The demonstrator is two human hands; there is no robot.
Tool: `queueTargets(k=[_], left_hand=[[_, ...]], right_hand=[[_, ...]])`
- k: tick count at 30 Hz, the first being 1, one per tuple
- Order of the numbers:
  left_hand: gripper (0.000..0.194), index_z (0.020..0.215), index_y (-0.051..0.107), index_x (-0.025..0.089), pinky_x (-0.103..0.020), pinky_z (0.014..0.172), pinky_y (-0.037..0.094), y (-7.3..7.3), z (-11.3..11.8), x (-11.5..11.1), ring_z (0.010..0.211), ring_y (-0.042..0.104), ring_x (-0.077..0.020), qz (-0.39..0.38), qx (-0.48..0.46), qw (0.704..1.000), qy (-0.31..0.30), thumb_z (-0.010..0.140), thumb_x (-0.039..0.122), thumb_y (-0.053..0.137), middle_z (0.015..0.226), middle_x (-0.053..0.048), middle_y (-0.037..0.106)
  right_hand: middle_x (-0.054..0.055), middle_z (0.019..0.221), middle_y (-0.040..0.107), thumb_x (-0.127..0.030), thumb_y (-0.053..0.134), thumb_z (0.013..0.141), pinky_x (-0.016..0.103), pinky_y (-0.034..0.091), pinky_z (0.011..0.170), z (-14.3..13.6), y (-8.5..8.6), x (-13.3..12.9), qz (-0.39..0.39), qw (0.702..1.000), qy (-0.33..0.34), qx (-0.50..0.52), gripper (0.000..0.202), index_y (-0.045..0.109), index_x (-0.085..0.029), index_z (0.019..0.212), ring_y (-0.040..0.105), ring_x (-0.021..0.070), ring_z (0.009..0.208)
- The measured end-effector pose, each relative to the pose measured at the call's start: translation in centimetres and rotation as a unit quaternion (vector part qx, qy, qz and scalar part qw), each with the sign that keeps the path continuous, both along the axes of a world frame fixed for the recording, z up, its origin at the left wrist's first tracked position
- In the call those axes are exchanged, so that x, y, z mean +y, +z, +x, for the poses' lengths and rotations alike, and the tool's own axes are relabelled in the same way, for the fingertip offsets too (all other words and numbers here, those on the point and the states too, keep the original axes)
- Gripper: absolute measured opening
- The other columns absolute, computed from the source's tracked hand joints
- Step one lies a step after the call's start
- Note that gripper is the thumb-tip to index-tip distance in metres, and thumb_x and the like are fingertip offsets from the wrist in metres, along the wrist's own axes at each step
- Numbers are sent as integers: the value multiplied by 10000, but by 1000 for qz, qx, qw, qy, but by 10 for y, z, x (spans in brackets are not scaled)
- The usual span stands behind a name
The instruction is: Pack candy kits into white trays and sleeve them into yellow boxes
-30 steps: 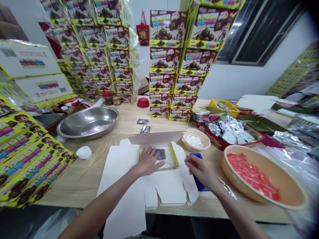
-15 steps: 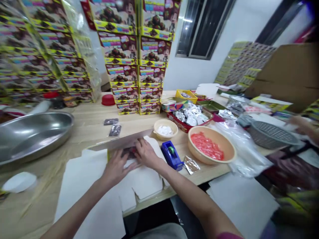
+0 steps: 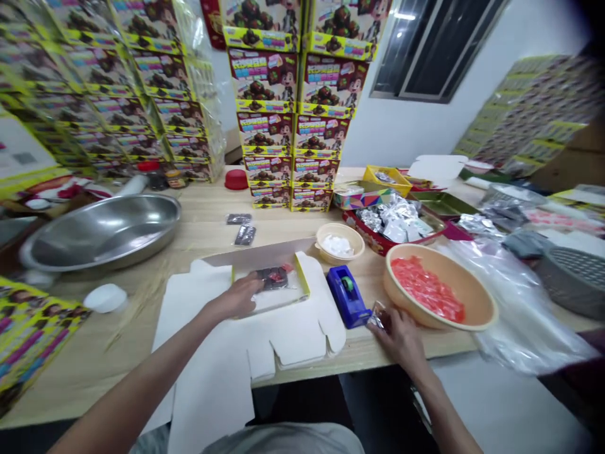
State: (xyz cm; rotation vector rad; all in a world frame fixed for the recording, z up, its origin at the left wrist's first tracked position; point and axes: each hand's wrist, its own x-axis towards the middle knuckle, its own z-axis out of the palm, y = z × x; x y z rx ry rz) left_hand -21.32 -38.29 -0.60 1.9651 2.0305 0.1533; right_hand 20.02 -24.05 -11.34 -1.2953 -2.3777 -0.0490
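Note:
My left hand point(image 3: 241, 296) reaches into an open carton point(image 3: 270, 307), its fingers at the left end of dark wrapped pieces point(image 3: 271, 279). Whether it grips them is hidden. A small red item point(image 3: 286, 268) lies by those pieces. My right hand point(image 3: 399, 331) has its fingers closed on a silver foil packet point(image 3: 378, 315), just right of the blue tape dispenser point(image 3: 343, 296). Flat white cardboard blanks point(image 3: 212, 359) lie under and in front of the carton.
Behind the carton are a bowl of white packets point(image 3: 339, 243) and a foil-filled red tray point(image 3: 373, 239). A bowl of red packets point(image 3: 439, 287) stands right. A steel basin point(image 3: 104, 233) is left; stacked printed boxes point(image 3: 265, 94) rise behind.
My right hand has left the carton and moved right onto the foil packet. My left hand stays at the carton, whose contents now show more. The camera view has shifted left.

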Motion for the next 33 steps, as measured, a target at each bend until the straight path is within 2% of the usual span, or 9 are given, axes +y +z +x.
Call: queueTargets(k=[5, 9, 11, 13, 16, 19, 22, 28, 33], left_hand=[[295, 1016, 537, 184, -340, 885, 447, -3, -4, -22, 1014, 515, -205, 135, -114, 984, 3, 743, 106, 455, 1063, -76, 515], [354, 1160, 542, 176, -418, 990, 400, -6, 0, -36, 1188, 427, -247, 165, -90, 982, 3, 825, 140, 431, 1262, -128, 470], [333, 1143, 574, 179, -444, 982, 404, -4, -1, -40, 1169, 438, -258, 178, -74, 981, 2, 838, 159, 441, 1255, -126, 499], [335, 1167, 569, 181, -459, 973, 407, -1, -4, -40, 1147, 453, -257, 220, -72, 973, 18, 857, 185, 442, 1243, -122, 529], [351, 1220, 530, 182, -462, 978, 399, 0, -8, -35, 1123, 469, -241, 288, -84, 953, 51, 887, 220, 423, 1214, -110, 568], [338, 1204, 535, 177, -446, 972, 401, -5, -5, -28, 1079, 483, -227, 287, -78, 954, 49, 902, 224, 390, 1158, -102, 595], [356, 1219, 507, 152, -470, 1002, 366, -8, 4, -28, 1092, 486, -233, 212, -26, 976, 34, 907, 254, 370, 1167, -123, 571], [446, 1211, 507, 125, -553, 1114, 150, -6, 18, -45, 1325, 338, -291, 139, 96, 985, -25, 913, 424, 362, 1327, -177, 488], [566, 1206, 557, 121, -528, 1115, 196, -32, 7, -51, 1305, 383, -324, 154, 158, 974, -47, 856, 545, 421, 1318, -185, 518]], right_hand=[[118, 725, 637, -297, 366, 856, 360, 471, 633, 8, -1, 12, 36, 998, -1, -47, 307, 617, -139, 937, 601, 251, 674], [133, 797, 676, -295, 373, 861, 396, 503, 623, -2, 35, 1, 91, 992, -65, 52, 360, 611, -131, 1074, 638, 278, 689], [157, 1007, 666, -257, 392, 873, 421, 514, 761, -31, 63, -11, 108, 986, -9, 128, 382, 554, -130, 1195, 644, 288, 874], [149, 1114, 633, -194, 384, 877, 420, 497, 854, -77, 89, -21, 76, 977, 107, 170, 397, 518, -139, 1247, 611, 275, 995], [117, 1141, 622, -83, 365, 850, 409, 471, 891, -161, 111, -26, 11, 955, 273, 114, 420, 539, -157, 1226, 572, 246, 1035], [112, 1217, 578, -127, 436, 867, 399, 427, 935, -232, 109, -22, -42, 931, 361, 5, 379, 538, -186, 1227, 519, 233, 1108], [146, 1285, 521, -319, 550, 848, 478, 384, 963, -268, 97, -14, -121, 902, 401, -109, 417, 530, -172, 1238, 460, 299, 1191], [174, 1338, 475, -342, 522, 875, 518, 298, 1025, -271, 90, -10, -139, 895, 398, -147, 413, 523, -155, 1242, 406, 310, 1261], [247, 1427, 332, -602, 425, 858, 581, 247, 1035, -267, 96, -26, -183, 896, 374, -153, 713, 382, -101, 1363, 264, 378, 1341]])
